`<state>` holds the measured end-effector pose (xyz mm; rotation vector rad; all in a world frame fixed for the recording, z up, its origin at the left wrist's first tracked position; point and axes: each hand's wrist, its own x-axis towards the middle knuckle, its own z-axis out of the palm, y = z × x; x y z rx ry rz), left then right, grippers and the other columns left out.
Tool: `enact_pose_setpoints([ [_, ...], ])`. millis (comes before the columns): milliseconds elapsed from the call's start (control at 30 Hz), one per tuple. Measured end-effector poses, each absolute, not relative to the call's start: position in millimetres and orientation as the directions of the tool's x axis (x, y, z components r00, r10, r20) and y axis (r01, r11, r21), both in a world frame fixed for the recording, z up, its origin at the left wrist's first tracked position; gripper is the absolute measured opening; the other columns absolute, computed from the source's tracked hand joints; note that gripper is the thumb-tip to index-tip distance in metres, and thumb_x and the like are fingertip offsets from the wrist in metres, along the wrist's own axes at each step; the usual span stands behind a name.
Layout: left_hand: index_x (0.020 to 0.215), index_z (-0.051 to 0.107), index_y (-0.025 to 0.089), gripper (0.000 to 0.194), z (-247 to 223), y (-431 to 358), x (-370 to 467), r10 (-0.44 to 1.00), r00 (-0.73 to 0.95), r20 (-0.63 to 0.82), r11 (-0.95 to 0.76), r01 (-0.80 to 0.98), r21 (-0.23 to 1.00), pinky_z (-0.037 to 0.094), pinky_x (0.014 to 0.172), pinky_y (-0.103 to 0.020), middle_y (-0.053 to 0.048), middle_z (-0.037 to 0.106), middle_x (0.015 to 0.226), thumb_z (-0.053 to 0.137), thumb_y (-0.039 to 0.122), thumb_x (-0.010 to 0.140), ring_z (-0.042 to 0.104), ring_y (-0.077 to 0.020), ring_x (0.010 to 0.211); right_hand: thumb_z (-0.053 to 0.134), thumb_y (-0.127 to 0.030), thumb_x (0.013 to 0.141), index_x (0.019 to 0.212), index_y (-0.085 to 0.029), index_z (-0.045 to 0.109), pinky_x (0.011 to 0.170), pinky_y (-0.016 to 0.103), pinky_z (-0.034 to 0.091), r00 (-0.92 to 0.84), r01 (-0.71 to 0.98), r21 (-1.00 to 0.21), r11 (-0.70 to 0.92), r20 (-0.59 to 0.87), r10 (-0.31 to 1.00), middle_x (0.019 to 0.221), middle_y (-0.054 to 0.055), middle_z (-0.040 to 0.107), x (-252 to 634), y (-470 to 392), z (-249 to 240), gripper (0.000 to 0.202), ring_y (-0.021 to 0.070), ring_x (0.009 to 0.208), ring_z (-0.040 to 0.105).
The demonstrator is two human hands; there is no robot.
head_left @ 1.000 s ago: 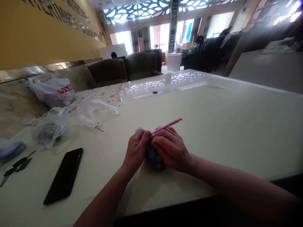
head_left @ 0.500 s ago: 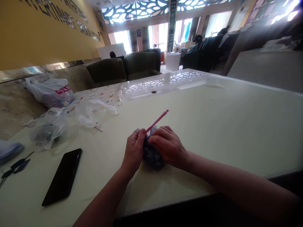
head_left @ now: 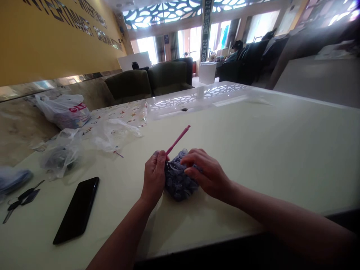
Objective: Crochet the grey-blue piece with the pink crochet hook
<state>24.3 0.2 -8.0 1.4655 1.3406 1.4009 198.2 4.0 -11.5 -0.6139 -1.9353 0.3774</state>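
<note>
A blue-grey crocheted piece (head_left: 181, 183) with a bumpy texture rests near the table's front edge, between my two hands. My left hand (head_left: 155, 174) is closed around its left side and also grips a pink crochet hook (head_left: 178, 139). The hook slants up and to the right from beside my left thumb; its lower end is hidden. Over the right side of the crocheted piece hovers my right hand (head_left: 206, 173). Its thumb and index finger are apart, with nothing visible between them, while the other fingers curl loosely. Whether those rear fingers touch the piece I cannot tell.
A black phone (head_left: 77, 210) and keys (head_left: 22, 198) lie at the left on the pale table (head_left: 267, 157). Behind them are thin clear plastic bags (head_left: 63, 150), a small pin-like item (head_left: 118, 154) and a full white carrier bag (head_left: 66, 110). Armchairs (head_left: 168, 77) stand beyond.
My right thumb and index finger have come apart and moved off the top of the crocheted piece, baring more of it. My left hand and the hook have shifted slightly left.
</note>
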Motion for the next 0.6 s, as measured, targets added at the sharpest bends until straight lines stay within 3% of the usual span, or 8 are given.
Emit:
enact_pose_setpoints([
  [100, 0.073, 0.052, 0.020, 0.042, -7.0, 0.9, 20.6, 0.950, -0.146, 0.276, -0.240, 0.224, 0.945, 0.033, 0.057, -0.024, 0.005, 0.041, 0.063, 0.045, 0.053, 0.097, 0.036, -0.0115, 0.060, 0.049, -0.034, 0.102, 0.097, -0.017, 0.058, 0.073, 0.028, 0.041, -0.267, 0.252, -0.604, 0.756, 0.708, 0.654, 0.083, 0.002, 0.059, 199.5, 4.7, -10.9, 0.020, 0.0137, 0.076, 0.053],
  [200, 0.074, 0.050, 0.020, 0.041, -5.7, 0.5, 19.4, 0.947, -0.110, 0.302, -0.269, 0.246, 0.931, 0.033, 0.057, -0.023, 0.004, 0.040, 0.065, 0.043, 0.052, 0.099, 0.037, -0.0115, 0.061, 0.061, -0.040, 0.095, 0.090, -0.016, 0.058, 0.070, 0.028, 0.040, -0.309, 0.362, -0.531, 0.766, 0.707, 0.636, 0.080, 0.002, 0.058, 196.9, 5.5, -12.7, 0.024, 0.0147, 0.074, 0.051],
  [300, 0.078, 0.051, 0.019, 0.036, -5.3, 0.3, 20.2, 0.946, -0.012, 0.323, -0.305, 0.293, 0.906, 0.034, 0.060, -0.023, 0.004, 0.045, 0.069, 0.043, 0.047, 0.100, 0.041, -0.0116, 0.065, 0.062, -0.027, 0.093, 0.089, -0.016, 0.058, 0.071, 0.028, 0.039, -0.306, 0.428, -0.494, 0.757, 0.709, 0.635, 0.081, 0.003, 0.057, 192.7, 6.0, -14.4, 0.013, 0.0149, 0.075, 0.050],
  [400, 0.083, 0.055, 0.019, 0.028, -7.6, 0.2, 23.1, 0.940, 0.042, 0.338, -0.331, 0.346, 0.878, 0.037, 0.063, -0.023, 0.003, 0.052, 0.072, 0.050, 0.043, 0.097, 0.046, -0.0121, 0.068, 0.053, -0.014, 0.095, 0.082, -0.017, 0.057, 0.070, 0.026, 0.040, -0.296, 0.356, -0.568, 0.742, 0.684, 0.667, 0.079, 0.002, 0.056, 189.0, 2.4, -14.8, 0.013, 0.0136, 0.075, 0.050],
  [500, 0.081, 0.054, 0.019, 0.027, -11.9, -0.1, 26.1, 0.934, -0.020, 0.356, -0.323, 0.373, 0.870, 0.037, 0.062, -0.024, 0.004, 0.052, 0.068, 0.051, 0.041, 0.096, 0.046, -0.0125, 0.065, 0.052, -0.016, 0.096, 0.078, -0.017, 0.053, 0.068, 0.025, 0.041, -0.394, 0.206, -0.616, 0.760, 0.659, 0.641, 0.077, 0.001, 0.055, 186.9, -1.6, -15.9, 0.018, 0.0126, 0.072, 0.050],
  [600, 0.079, 0.053, 0.020, 0.029, -14.0, 1.7, 22.6, 0.932, -0.075, 0.355, -0.310, 0.343, 0.887, 0.036, 0.059, -0.024, 0.004, 0.049, 0.066, 0.050, 0.043, 0.097, 0.044, -0.0125, 0.063, 0.051, -0.019, 0.097, 0.077, -0.017, 0.053, 0.067, 0.025, 0.042, -0.469, 0.160, -0.629, 0.760, 0.629, 0.620, 0.077, 0.002, 0.055, 190.1, 5.3, -16.0, 0.020, 0.0125, 0.071, 0.050],
])
